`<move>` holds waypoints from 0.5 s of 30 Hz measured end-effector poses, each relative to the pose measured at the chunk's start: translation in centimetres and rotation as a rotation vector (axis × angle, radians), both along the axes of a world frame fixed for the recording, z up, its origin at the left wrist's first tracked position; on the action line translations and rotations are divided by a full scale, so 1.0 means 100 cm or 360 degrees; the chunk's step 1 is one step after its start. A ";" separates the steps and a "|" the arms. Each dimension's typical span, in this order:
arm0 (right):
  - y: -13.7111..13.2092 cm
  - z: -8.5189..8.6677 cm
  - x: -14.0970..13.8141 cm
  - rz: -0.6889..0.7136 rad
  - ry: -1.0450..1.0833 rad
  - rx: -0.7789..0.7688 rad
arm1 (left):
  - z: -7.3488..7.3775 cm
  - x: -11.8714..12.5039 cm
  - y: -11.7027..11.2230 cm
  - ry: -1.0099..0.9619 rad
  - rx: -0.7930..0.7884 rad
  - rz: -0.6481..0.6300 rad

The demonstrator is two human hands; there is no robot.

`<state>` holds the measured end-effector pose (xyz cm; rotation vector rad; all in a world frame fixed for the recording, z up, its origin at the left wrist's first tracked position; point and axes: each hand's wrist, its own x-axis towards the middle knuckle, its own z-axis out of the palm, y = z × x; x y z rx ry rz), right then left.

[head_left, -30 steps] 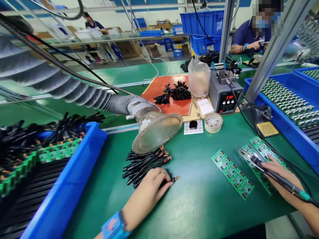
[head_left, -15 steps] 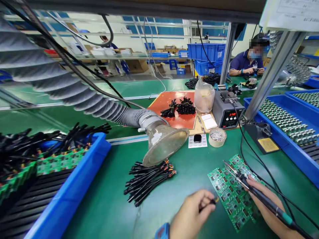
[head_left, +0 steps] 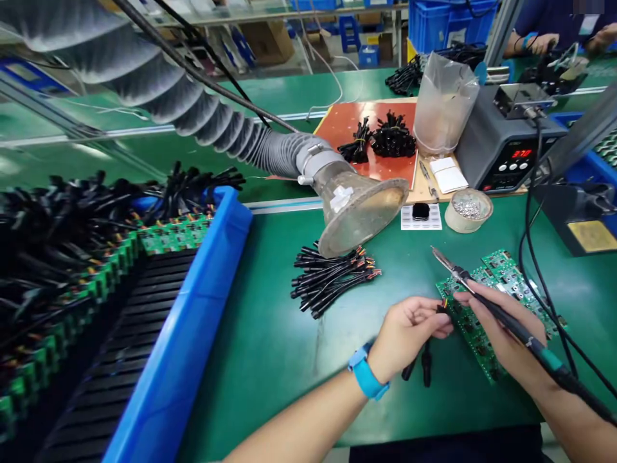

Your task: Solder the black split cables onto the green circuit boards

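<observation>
My left hand (head_left: pixel 414 328), with a blue watch strap at the wrist, pinches a black cable (head_left: pixel 427 366) whose thin coloured wire ends stick up past the fingertips. Its black plug ends hang below the hand. In my right hand (head_left: pixel 506 328) is a soldering iron (head_left: pixel 501 315), its tip pointing up and left above the work surface. Beneath and beside the right hand lies a panel of green circuit boards (head_left: pixel 482 354), partly covered by that hand. Left of my hands, a pile of black cables (head_left: pixel 332 280) rests under the fume extractor hood (head_left: pixel 364 215).
A blue bin (head_left: pixel 193 308) of boards with cables stands at left. Behind are a solder station (head_left: pixel 511 141) reading 370, a round tub (head_left: pixel 467 211) of silvery bits, an iron stand (head_left: pixel 578 218) and bundled cables (head_left: pixel 393 135) on an orange board. Another person's hand (head_left: pixel 542 44) shows far right.
The view has tilted down and shifted left. My left hand has come up closer to the iron, the cable's wires now pointing upward. The right hand still holds the iron.
</observation>
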<state>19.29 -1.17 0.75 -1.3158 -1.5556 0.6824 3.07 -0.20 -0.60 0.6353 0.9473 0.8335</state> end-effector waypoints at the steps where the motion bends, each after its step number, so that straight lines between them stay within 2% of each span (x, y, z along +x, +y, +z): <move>1: 0.001 -0.002 -0.003 0.0039 -0.0008 0.0008 | 0.001 0.000 -0.001 0.0007 0.0019 0.0012; 7: 0.001 -0.009 -0.012 0.0110 0.0015 0.0028 | 0.004 0.001 -0.004 0.0130 0.0138 0.0053; 15: -0.007 -0.012 -0.013 0.0057 0.0397 -0.0197 | 0.003 0.003 -0.003 -0.0219 -0.0048 -0.0067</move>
